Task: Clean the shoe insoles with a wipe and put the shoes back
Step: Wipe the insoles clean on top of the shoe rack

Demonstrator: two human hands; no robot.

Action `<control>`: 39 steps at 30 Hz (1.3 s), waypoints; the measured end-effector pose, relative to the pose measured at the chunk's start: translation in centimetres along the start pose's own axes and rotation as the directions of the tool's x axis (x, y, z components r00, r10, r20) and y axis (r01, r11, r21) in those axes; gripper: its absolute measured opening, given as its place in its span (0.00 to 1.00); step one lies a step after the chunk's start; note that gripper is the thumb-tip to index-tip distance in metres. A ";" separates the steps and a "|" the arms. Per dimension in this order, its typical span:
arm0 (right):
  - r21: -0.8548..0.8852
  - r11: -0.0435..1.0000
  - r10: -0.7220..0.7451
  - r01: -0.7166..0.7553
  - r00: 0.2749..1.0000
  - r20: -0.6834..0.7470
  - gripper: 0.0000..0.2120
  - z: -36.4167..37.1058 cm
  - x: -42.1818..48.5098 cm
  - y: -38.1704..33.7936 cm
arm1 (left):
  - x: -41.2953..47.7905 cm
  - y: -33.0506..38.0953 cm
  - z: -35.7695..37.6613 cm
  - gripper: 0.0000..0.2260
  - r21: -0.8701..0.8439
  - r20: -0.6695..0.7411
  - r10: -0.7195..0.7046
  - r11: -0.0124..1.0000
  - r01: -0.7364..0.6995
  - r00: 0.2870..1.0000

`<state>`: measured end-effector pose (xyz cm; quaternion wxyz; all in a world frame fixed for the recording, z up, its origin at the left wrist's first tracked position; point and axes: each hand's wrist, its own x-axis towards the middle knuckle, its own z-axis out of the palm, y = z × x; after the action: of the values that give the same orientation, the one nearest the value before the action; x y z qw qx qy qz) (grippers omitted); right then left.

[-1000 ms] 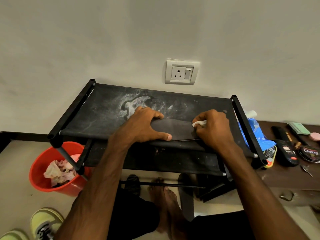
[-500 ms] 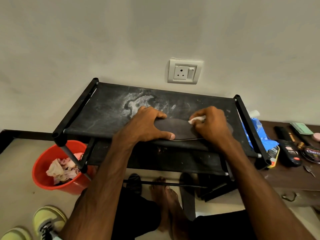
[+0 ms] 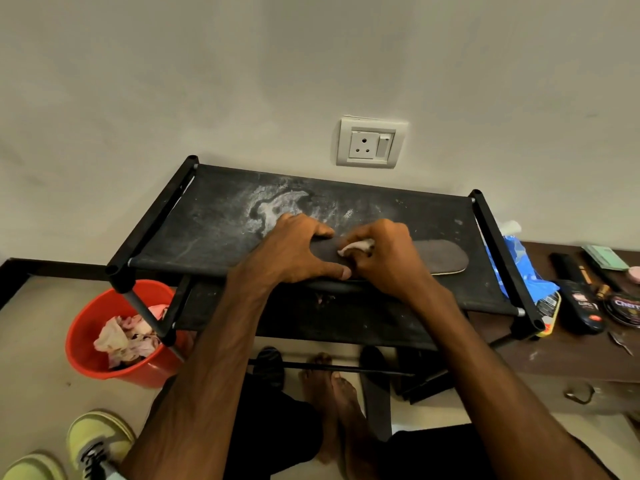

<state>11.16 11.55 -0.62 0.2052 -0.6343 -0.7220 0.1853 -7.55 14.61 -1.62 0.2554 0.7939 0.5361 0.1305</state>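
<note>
Head cam: I see the insole (image 3: 440, 258) lying flat on the top shelf of the black shoe rack (image 3: 214, 233), near its front edge. Its rounded right end is uncovered, with a pale rim along the near side.

Left hand (image 3: 298, 251) pins the insole's left end. The fingers are bent over the far edge and the thumb lies along the near edge.

Right hand (image 3: 384, 258) sits just beside it, almost touching. Its fingers are curled round a small white wipe (image 3: 356, 247) pressed on the insole's middle.

White dusty smears mark the shelf fabric behind the hands.

Red bucket (image 3: 86, 327) stands on the floor at the rack's left front leg, with crumpled tissues (image 3: 121, 337) inside. A pair of yellow-green shoes (image 3: 97, 441) is at bottom left, partly cut off by the frame. Bare feet (image 3: 332, 393) are on the floor under the rack.

Wall socket (image 3: 370, 142) is above the rack. To the right, a low brown cabinet (image 3: 554, 358) carries a blue packet (image 3: 519, 265) against the rack's frame, a dark bottle (image 3: 581, 306) and a polish tin (image 3: 623, 308).
</note>
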 end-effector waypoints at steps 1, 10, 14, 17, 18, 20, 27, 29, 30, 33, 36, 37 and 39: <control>0.001 0.999 0.050 -0.050 0.999 -0.013 0.10 -0.7 -0.1 0.8 | 0.0 0.1 0.0 0.40 -0.005 -0.006 -0.008 1.000 0.008 1.000; -0.060 0.962 0.255 -0.267 0.954 -0.159 0.09 -3.0 -1.9 3.1 | 0.0 0.2 0.0 0.40 -0.033 0.003 -0.051 0.998 0.051 0.999; -0.075 0.994 0.083 -0.085 0.996 -0.027 0.10 -1.3 -2.6 0.4 | -0.1 0.2 -0.1 0.40 -0.044 -0.009 -0.057 0.997 0.056 0.998; -0.027 0.994 0.106 -0.106 0.994 -0.007 0.06 -1.9 -2.6 0.9 | 0.0 0.2 0.1 0.41 -0.061 -0.010 -0.062 0.996 0.062 0.998; -0.024 0.987 0.158 -0.159 0.987 -0.026 0.04 -2.5 -2.5 1.5 | 0.0 0.3 0.1 0.41 -0.069 -0.006 -0.070 0.995 0.070 0.997; -0.035 0.961 0.271 -0.274 0.960 -0.072 0.04 -3.8 -2.5 3.1 | 0.1 0.2 0.1 0.41 -0.078 0.005 -0.077 0.994 0.077 0.997; -0.139 0.949 0.271 -0.283 0.957 -0.103 0.07 -2.8 -3.0 1.6 | 0.1 0.2 0.2 0.43 -0.079 0.011 -0.090 0.993 0.090 0.996; -0.120 0.974 0.189 -0.194 0.981 -0.052 0.07 -1.7 -3.0 0.1 | 0.1 0.2 0.1 0.42 -0.071 0.000 -0.080 0.994 0.079 0.997; -0.100 0.984 0.146 -0.148 0.989 -0.025 0.07 -1.3 -3.0 -0.5 | 0.0 0.2 0.1 0.42 -0.068 -0.004 -0.073 0.995 0.073 0.997; -0.043 0.994 0.097 -0.097 0.995 0.003 0.05 -0.9 -2.9 -0.9 | -0.2 0.3 -0.1 0.40 -0.079 -0.009 -0.053 0.996 0.052 0.999; -0.033 0.983 0.179 -0.180 0.983 -0.032 0.04 -1.8 -2.7 0.5 | -0.4 0.2 -0.5 0.38 -0.031 0.005 -0.009 0.999 0.009 1.000; -0.049 0.974 0.218 -0.220 0.975 -0.051 0.04 -2.3 -2.6 1.2 | -0.5 0.1 -0.8 0.38 -0.015 0.014 -0.004 1.000 0.004 1.000; -0.064 0.957 0.278 -0.284 0.957 -0.080 0.03 -3.4 -2.5 2.6 | -0.8 -0.5 -1.7 0.37 -0.007 0.041 -0.010 1.000 0.010 0.999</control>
<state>15.38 9.42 0.74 0.1780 -0.7438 -0.6233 0.1632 -9.08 14.49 -0.44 0.2700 0.7929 0.5341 0.1147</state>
